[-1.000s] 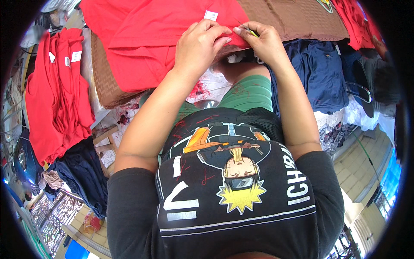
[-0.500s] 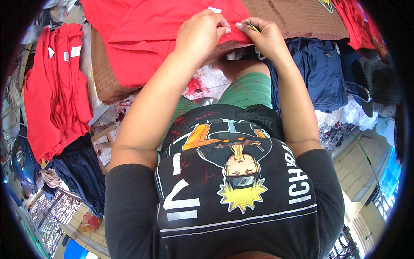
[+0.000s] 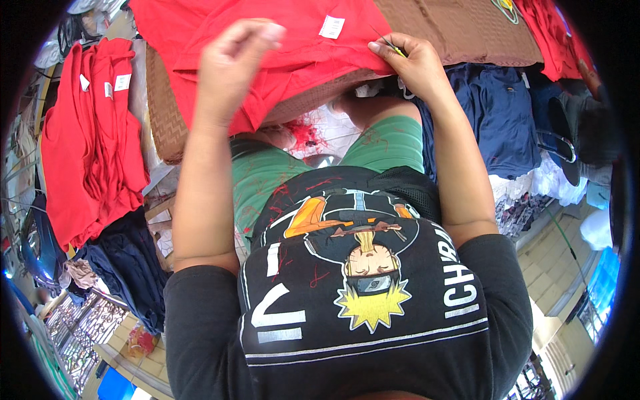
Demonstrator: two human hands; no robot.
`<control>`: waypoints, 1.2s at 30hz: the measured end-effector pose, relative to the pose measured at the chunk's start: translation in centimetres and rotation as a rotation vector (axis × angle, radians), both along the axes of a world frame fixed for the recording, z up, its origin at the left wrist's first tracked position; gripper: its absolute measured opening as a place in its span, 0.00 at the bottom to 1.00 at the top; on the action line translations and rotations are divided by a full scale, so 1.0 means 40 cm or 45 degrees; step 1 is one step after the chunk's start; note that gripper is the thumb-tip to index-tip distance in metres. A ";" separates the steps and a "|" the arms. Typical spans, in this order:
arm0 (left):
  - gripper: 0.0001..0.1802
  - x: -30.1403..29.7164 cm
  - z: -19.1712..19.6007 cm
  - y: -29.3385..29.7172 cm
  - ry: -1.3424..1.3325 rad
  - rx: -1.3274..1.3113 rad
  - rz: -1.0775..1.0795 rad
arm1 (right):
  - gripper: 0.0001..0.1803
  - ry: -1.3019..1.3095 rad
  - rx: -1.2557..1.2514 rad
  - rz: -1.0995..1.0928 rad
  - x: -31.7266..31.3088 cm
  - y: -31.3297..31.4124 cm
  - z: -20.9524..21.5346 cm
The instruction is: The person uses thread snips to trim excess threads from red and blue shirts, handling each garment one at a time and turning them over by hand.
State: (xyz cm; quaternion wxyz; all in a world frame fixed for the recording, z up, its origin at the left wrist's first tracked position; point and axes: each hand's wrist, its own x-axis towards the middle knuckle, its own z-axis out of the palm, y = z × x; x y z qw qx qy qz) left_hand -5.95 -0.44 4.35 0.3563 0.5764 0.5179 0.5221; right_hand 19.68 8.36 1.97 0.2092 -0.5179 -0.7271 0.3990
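Note:
A red garment (image 3: 320, 60) lies spread over the brown padded cloth in front of me, with a white label (image 3: 331, 27) showing on it. My right hand (image 3: 417, 60) is closed on small thread snips (image 3: 399, 51); the yellow handle shows between the fingers and the thin dark tip points up and to the left. That hand is at the garment's right edge. My left hand (image 3: 233, 63) hovers above the left part of the garment, slightly blurred, its fingers curled and the thumb against them. Whatever it may pinch is too small to see.
More red garments with white tags (image 3: 93, 140) hang at the left, above dark navy cloth (image 3: 127, 267). A navy garment (image 3: 493, 120) lies at the right. The brown cloth (image 3: 460, 30) covers the work surface. Red thread scraps (image 3: 307, 133) litter the floor between my legs.
My left hand has moved left, away from the right hand, uncovering the white label. The garment's near edge has shifted a little. My right hand stays nearly in place with the snips.

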 end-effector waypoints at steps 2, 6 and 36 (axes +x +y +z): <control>0.12 0.081 0.004 0.000 0.328 0.058 0.100 | 0.21 0.067 0.082 0.020 0.005 0.005 -0.025; 0.20 0.144 -0.052 0.008 0.737 0.094 0.238 | 0.20 -0.003 0.208 0.002 -0.001 -0.014 -0.006; 0.13 0.142 -0.099 0.016 0.791 0.230 0.309 | 0.14 0.101 0.053 0.136 -0.077 -0.046 0.010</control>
